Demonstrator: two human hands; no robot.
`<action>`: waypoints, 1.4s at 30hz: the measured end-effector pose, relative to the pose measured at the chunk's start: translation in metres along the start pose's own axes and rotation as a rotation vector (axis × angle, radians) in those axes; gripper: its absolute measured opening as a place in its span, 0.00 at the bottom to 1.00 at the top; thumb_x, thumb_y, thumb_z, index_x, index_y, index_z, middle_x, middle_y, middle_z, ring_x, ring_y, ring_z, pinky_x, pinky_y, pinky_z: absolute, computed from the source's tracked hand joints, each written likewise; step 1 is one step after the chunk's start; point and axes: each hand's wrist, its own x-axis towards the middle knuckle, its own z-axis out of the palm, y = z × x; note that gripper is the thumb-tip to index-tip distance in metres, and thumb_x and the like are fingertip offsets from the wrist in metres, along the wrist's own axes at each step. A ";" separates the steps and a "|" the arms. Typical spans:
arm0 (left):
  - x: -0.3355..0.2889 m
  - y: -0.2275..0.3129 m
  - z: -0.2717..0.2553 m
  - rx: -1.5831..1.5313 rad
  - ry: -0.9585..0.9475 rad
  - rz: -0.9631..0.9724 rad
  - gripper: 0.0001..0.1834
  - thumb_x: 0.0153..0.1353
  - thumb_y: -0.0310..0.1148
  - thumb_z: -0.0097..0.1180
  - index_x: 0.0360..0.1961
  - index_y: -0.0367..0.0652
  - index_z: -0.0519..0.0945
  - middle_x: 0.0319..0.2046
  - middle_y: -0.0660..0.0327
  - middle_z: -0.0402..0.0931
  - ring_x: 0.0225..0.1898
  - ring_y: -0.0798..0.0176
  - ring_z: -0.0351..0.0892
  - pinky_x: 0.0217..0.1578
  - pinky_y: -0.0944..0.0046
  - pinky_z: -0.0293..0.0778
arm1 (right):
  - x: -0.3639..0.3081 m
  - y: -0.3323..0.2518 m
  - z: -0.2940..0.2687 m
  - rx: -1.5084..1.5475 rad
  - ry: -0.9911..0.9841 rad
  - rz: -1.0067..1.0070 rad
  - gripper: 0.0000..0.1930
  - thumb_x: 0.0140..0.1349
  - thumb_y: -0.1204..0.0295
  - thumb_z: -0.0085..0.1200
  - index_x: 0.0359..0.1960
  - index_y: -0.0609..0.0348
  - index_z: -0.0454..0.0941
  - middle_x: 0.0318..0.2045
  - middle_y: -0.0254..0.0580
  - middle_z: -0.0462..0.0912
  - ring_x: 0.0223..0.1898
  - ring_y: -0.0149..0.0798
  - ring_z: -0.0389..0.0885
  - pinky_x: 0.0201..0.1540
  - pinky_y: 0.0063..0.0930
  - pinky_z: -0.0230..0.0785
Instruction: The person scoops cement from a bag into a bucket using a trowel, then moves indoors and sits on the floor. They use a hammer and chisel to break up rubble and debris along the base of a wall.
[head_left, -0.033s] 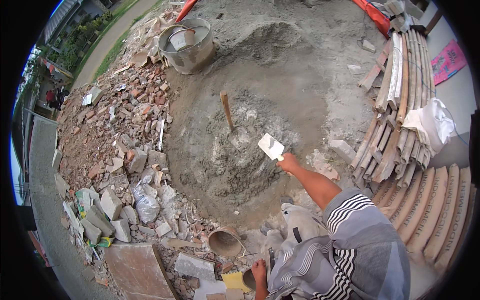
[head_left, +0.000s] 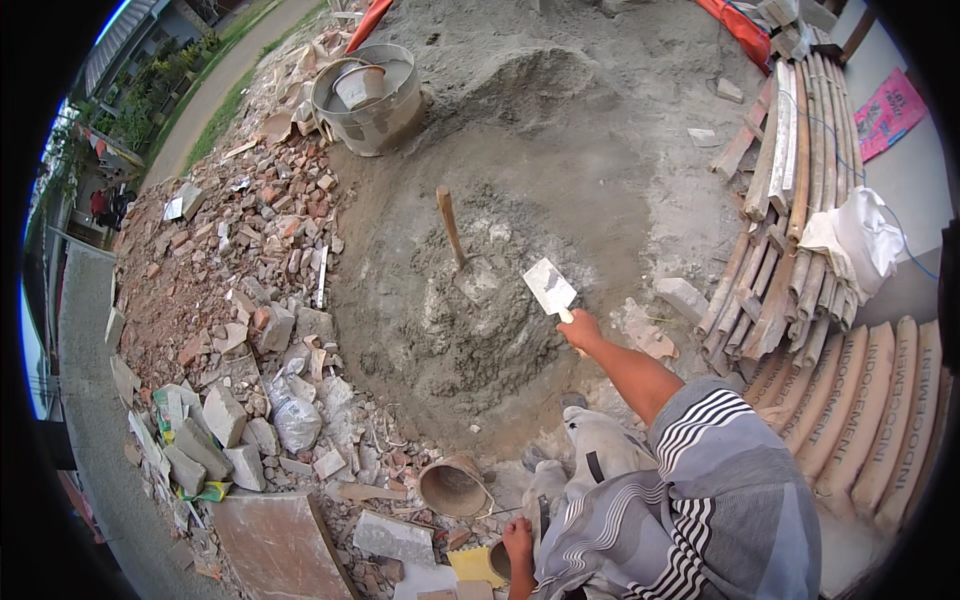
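My right hand (head_left: 579, 331) is closed round the handle of a trowel (head_left: 549, 286). Its flat, pale blade has a grey smear and points up and left, over the right side of a heap of wet grey mortar (head_left: 455, 345). A wooden tool handle (head_left: 450, 226) stands tilted out of that heap; its lower end is buried. Low in the view, my left hand (head_left: 518, 541) is closed at the rim of a small bucket (head_left: 498, 560), mostly hidden by the hand and my striped clothing.
Broken bricks and rubble (head_left: 265, 250) cover the left side. A large bucket (head_left: 372, 125) holding a smaller pail (head_left: 360, 87) stands far left of the heap. Another bucket (head_left: 452, 487) lies near me. Bamboo poles (head_left: 790, 230) and stacked cement sacks (head_left: 850, 420) line the right.
The trowel and my right hand have shifted slightly right, and the blade has turned a little more upright. My left hand stays in place.
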 end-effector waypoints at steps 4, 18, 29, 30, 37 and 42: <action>0.030 0.011 -0.003 -0.036 -0.284 -0.012 0.13 0.64 0.40 0.52 0.35 0.40 0.76 0.28 0.61 0.78 0.27 0.70 0.75 0.22 0.71 0.67 | -0.068 0.072 -0.069 0.373 0.181 0.138 0.20 0.49 0.65 0.58 0.40 0.67 0.71 0.29 0.51 0.79 0.25 0.43 0.81 0.26 0.36 0.74; 0.125 0.093 -0.111 0.270 -0.361 0.148 0.12 0.62 0.38 0.56 0.26 0.42 0.73 0.17 0.67 0.70 0.16 0.71 0.68 0.14 0.70 0.60 | -0.364 0.276 -0.089 0.701 0.751 0.349 0.15 0.55 0.69 0.55 0.44 0.55 0.69 0.15 0.35 0.70 0.11 0.31 0.69 0.13 0.29 0.64; 0.063 0.152 -0.003 1.054 -0.574 0.712 0.16 0.61 0.39 0.52 0.29 0.34 0.74 0.20 0.58 0.76 0.25 0.60 0.77 0.24 0.64 0.72 | -0.432 0.378 -0.104 0.823 1.222 0.604 0.22 0.53 0.68 0.58 0.48 0.59 0.66 0.28 0.45 0.77 0.19 0.37 0.76 0.21 0.33 0.71; 0.057 0.156 0.011 0.987 -0.655 0.627 0.16 0.62 0.40 0.51 0.34 0.34 0.74 0.25 0.58 0.77 0.24 0.63 0.76 0.23 0.65 0.71 | -0.437 0.388 -0.108 0.749 1.211 0.644 0.22 0.53 0.68 0.58 0.48 0.60 0.66 0.29 0.45 0.77 0.19 0.38 0.77 0.21 0.33 0.71; 0.028 0.179 0.102 0.713 -0.702 0.418 0.14 0.62 0.39 0.52 0.35 0.37 0.74 0.29 0.61 0.77 0.24 0.68 0.75 0.21 0.69 0.67 | -0.453 0.443 -0.133 0.552 0.798 0.842 0.25 0.50 0.62 0.59 0.48 0.64 0.74 0.43 0.56 0.80 0.45 0.52 0.81 0.46 0.42 0.73; -0.004 0.183 0.120 0.763 -0.692 0.469 0.14 0.63 0.40 0.53 0.36 0.39 0.74 0.31 0.61 0.77 0.28 0.68 0.77 0.22 0.70 0.67 | -0.432 0.456 -0.158 0.478 0.618 0.855 0.26 0.48 0.61 0.58 0.47 0.66 0.75 0.32 0.56 0.82 0.32 0.52 0.83 0.36 0.41 0.75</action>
